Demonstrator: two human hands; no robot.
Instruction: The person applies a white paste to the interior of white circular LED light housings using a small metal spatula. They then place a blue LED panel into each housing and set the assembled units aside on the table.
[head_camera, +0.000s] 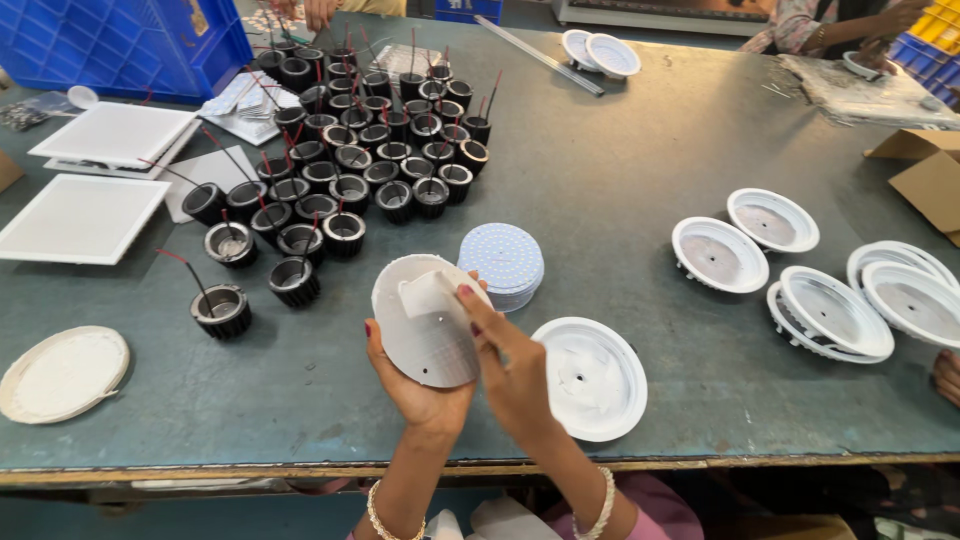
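Note:
My left hand (415, 385) holds a round white disc (420, 330) tilted up above the table's near edge. My right hand (510, 365) crosses in front of it, and its fingers pinch a small white film or pad (428, 293) on the disc's face. Just behind the disc lies a stack of white round boards (505, 262) dotted with small chips. A white round lamp housing (592, 378) lies open side up to the right of my right hand.
Many black ribbed heat sinks (350, 160) with red wires crowd the table's left middle. White housings (800, 270) lie at right, square white panels (85, 215) and a round plate (62, 373) at left. A blue crate (120, 45) stands far left. Other people's hands are at the far edge.

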